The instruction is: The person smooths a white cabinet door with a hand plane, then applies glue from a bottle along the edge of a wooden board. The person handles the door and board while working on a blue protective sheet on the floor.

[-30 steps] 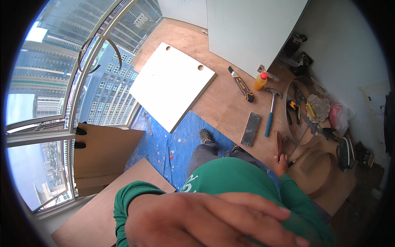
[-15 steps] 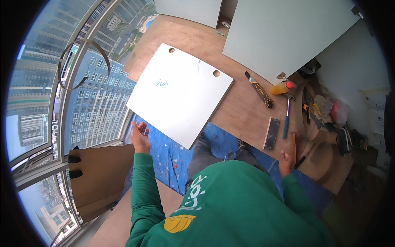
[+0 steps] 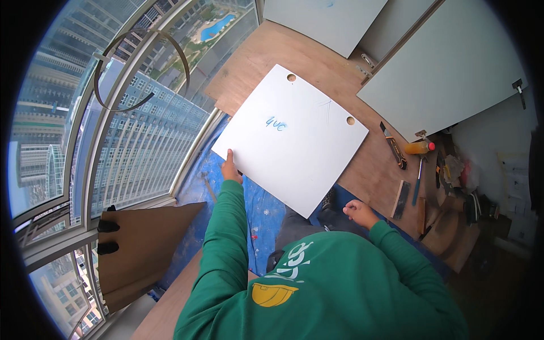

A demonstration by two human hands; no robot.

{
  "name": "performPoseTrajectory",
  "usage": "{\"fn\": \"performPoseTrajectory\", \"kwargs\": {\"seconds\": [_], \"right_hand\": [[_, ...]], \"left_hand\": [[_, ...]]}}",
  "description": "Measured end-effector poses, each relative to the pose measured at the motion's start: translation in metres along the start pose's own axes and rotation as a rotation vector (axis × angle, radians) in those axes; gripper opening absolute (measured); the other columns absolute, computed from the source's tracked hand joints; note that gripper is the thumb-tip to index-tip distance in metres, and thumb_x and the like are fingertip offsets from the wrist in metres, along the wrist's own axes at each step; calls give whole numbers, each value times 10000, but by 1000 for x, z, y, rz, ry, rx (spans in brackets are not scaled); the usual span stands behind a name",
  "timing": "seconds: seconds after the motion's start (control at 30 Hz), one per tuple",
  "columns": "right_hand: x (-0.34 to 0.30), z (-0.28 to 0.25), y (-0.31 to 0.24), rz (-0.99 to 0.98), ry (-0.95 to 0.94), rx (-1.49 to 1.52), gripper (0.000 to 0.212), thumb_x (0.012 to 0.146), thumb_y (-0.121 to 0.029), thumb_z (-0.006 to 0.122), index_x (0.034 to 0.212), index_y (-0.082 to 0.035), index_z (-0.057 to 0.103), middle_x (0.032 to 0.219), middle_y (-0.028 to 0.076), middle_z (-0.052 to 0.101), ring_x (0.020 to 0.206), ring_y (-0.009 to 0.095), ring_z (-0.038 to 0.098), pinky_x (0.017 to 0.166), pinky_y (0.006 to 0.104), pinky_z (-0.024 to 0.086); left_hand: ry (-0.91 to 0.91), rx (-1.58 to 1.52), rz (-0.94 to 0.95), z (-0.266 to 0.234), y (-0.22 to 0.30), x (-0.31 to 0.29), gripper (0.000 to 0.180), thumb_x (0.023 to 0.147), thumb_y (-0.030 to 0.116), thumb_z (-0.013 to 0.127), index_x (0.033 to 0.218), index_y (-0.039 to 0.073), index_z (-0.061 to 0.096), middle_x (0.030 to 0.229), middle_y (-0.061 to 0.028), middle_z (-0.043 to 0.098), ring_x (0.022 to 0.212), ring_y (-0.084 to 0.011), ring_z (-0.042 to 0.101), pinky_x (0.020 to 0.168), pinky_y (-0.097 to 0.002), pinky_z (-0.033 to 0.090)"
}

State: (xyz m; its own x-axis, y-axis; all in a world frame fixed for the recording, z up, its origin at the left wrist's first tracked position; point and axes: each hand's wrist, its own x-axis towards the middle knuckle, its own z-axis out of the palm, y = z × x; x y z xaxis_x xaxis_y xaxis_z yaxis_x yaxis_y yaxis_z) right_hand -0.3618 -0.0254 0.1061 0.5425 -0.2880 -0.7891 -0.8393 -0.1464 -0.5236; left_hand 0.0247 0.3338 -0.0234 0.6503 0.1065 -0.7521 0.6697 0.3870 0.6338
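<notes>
A white cabinet door panel (image 3: 289, 141) lies tilted on the wooden work surface, its near corner jutting out over my legs. Two round hinge holes and a blue handwritten mark show on its face. My left hand (image 3: 230, 170) grips the panel's left edge, thumb on top and the other fingers hidden beneath. To the right of the panel's near corner, apart from it, my right hand (image 3: 361, 214) is closed with its fingers curled together. Whether something small is inside that hand cannot be made out.
Right of the panel lie a utility knife (image 3: 394, 146), a yellow bottle with a red cap (image 3: 418, 148), a blue-handled hammer (image 3: 418, 181) and a dark flat block (image 3: 400, 199). More white panels (image 3: 439, 73) stand behind. Windows and a brown board (image 3: 144, 249) are at left; blue sheeting (image 3: 258, 226) covers the floor.
My left hand has gone from open beside the panel to holding its left edge. My right hand has moved left, toward the panel's near corner. The whole view has shifted.
</notes>
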Motion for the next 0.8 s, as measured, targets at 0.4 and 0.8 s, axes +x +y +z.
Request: {"fn": "performPoseTrajectory", "kwargs": {"seconds": [0.4, 0.8], "right_hand": [[55, -48, -103, -375, 345, 7, 298, 1021, -296, 754, 1073, -2, 747, 851, 43, 716, 824, 161, 671, 797, 343, 566], [138, -95, -222, -553, 742, -194, 628, 1017, -504, 752, 1313, 46, 684, 1348, 244, 643, 1269, 373, 632, 1086, 462, 520]], "left_hand": [[-255, -145, 144, 11, 26, -45, 668, 980, 302, 816, 1513, 13, 536, 1427, -165, 679, 1288, -352, 672, 1156, -509, 519], [-409, -253, 330, 62, 84, -170, 512, 982, 127, 727, 1443, -17, 560, 1347, -142, 687, 1204, -279, 693, 1041, -433, 570]]}}
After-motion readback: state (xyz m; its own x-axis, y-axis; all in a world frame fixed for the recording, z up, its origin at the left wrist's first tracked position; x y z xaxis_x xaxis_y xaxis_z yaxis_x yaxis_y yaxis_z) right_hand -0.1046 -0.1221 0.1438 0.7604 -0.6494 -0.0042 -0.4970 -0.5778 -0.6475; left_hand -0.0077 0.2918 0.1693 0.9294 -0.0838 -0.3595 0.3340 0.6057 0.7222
